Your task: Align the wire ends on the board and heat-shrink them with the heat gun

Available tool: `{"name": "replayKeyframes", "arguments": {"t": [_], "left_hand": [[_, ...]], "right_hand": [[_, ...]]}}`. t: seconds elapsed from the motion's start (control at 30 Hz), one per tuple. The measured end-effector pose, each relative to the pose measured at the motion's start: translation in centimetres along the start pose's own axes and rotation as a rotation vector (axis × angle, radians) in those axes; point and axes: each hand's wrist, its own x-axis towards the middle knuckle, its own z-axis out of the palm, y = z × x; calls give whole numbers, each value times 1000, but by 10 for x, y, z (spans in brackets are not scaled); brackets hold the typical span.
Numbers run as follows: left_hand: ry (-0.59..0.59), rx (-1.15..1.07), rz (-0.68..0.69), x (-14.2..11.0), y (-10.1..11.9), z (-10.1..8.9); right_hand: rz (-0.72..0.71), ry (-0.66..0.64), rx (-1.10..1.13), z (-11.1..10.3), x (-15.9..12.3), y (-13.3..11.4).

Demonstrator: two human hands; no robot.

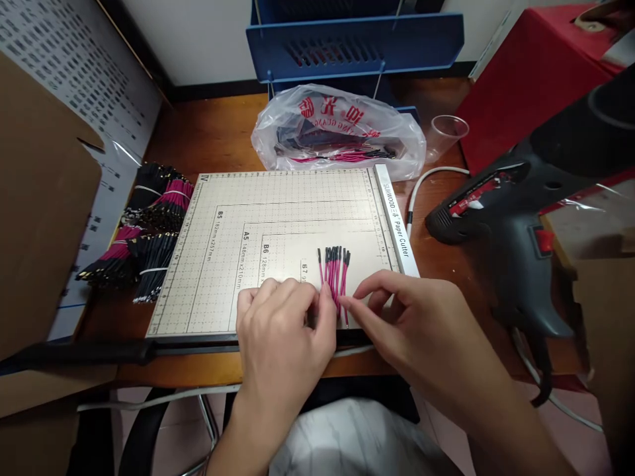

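Observation:
Several thin pink wires (335,279) with black ends lie side by side on the cream gridded board of a paper cutter (223,264). My left hand (288,324) rests on the board with curled fingers, its thumb and forefinger at the left side of the wires. From the right comes my right hand (411,317); its thumb tip touches the wires' right side, and a small gap shows between thumb and forefinger. The lower ends of some wires are hidden behind my left thumb.
Tied wire bundles (153,225) lie left of the board. Behind it are a plastic bag (342,125) of wires, a blue rack (357,49) and a clear cup (446,135). A black heat gun (516,231) stands at right by a red box (526,79). The cutter's handle (99,354) extends left.

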Motion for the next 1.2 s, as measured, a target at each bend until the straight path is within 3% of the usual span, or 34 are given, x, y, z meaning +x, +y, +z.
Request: {"name": "replayKeyframes", "arguments": {"t": [0.13, 0.33, 0.57, 0.77, 0.9, 1.03, 1.2], "left_hand": [[-46, -92, 31, 4, -9, -4], [-122, -224, 10, 5, -15, -7], [-111, -236, 19, 4, -16, -6], [-114, -218, 21, 6, -16, -6], [-143, -257, 28, 6, -18, -8], [-126, -249, 18, 5, -18, -8], [-124, -245, 23, 5, -18, -7]], "right_hand": [[28, -60, -103, 3, 3, -1], [49, -42, -128, 3, 4, 1], [39, -33, -123, 1, 6, 1], [42, 85, -253, 4, 12, -4], [30, 70, -208, 5, 11, 0], [9, 138, -211, 6, 10, 2], [6, 109, -247, 6, 10, 3]]}}
